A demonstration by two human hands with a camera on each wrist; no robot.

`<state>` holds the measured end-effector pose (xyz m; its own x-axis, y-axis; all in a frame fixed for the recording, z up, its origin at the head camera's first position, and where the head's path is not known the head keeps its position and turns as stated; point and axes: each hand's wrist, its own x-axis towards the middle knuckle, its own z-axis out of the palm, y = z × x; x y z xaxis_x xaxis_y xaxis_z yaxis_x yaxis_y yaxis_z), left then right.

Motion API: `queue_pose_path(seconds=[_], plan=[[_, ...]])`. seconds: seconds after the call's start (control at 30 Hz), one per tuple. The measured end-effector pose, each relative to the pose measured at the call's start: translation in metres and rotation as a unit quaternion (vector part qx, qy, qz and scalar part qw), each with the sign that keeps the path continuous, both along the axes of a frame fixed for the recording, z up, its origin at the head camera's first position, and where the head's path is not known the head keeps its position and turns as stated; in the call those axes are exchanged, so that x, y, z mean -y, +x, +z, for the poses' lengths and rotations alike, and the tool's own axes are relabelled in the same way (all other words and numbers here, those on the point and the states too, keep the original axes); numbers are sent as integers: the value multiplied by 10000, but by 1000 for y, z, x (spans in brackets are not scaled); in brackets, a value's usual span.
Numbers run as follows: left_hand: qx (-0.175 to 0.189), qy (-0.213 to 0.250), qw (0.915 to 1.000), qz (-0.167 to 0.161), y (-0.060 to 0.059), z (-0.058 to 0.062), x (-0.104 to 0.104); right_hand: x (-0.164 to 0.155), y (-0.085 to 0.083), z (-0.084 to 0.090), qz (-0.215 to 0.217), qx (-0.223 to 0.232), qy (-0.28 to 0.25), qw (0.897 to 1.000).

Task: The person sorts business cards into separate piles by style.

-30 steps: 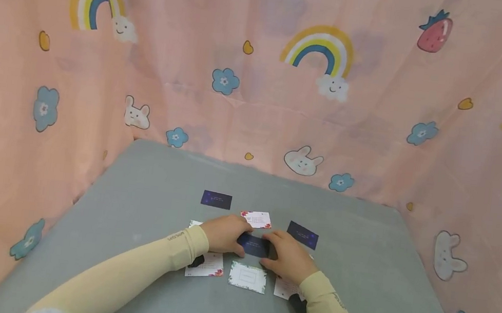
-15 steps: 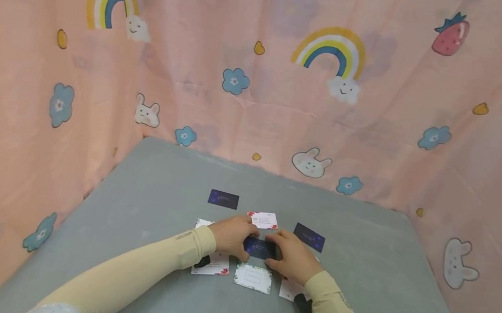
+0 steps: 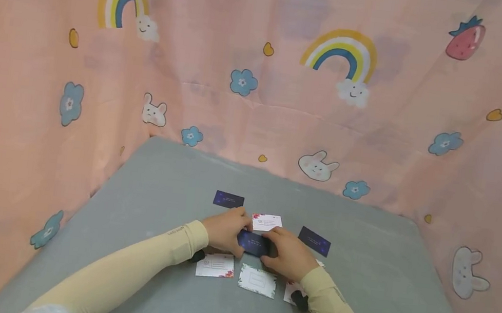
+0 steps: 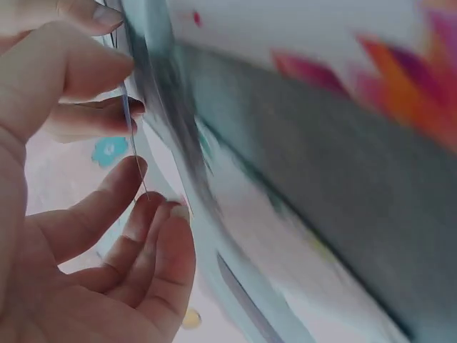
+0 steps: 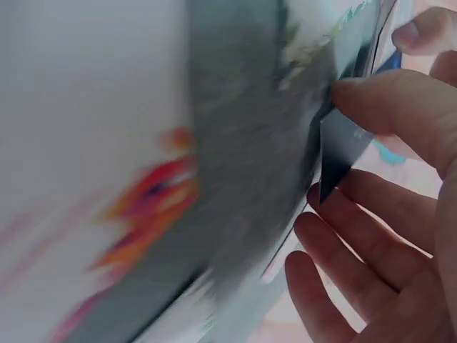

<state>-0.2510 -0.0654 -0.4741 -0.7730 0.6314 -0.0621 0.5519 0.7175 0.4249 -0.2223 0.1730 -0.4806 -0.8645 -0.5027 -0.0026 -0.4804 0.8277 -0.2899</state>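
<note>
A dark blue business card (image 3: 251,243) is between my two hands at the middle of the table. My left hand (image 3: 225,230) pinches its left end with thumb and fingers. At the right end, thumb and fingers of my right hand (image 3: 288,254) hold it too. The left wrist view shows the card (image 4: 130,118) nearly edge-on, a thin line between the fingertips. In the right wrist view a corner of the card (image 5: 339,153) stands out between thumb and fingers. How high it is above the table I cannot tell.
Around it on the grey table (image 3: 147,294) lie a white card with leaf border (image 3: 257,281), flowered white cards (image 3: 215,265) (image 3: 266,223), and dark cards (image 3: 229,199) (image 3: 314,241). Another flowered card (image 3: 290,290) is partly under the right wrist. A patterned pink curtain (image 3: 254,126) encloses the table.
Both hands have shifted slightly left and away with the dark blue card. The left hand now covers a white card that showed beside it earlier. The head view has turned a little left.
</note>
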Motion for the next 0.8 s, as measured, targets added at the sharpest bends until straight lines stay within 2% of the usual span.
queue_pose_path(seconds=[0.13,0.33,0.47,0.6,0.7,0.8], plan=[[52,108,9995,292,-14,2,25,26,-21,4,172,-177,-12,9997],[40,-53,9956,937,-50,6,57,65,-64,1,216,-292,-377,9986],[62,-257,9943,1037,-72,4,70,82,-85,-4,43,-165,-448,9988],[124,-346,9922,1193,-91,4,81,95,-101,-2,34,-121,-448,9989],[201,-409,9912,1247,-98,1,78,94,-104,0,38,-169,-395,9991],[236,-469,9912,1218,-101,-1,76,95,-106,0,33,-161,-308,9994]])
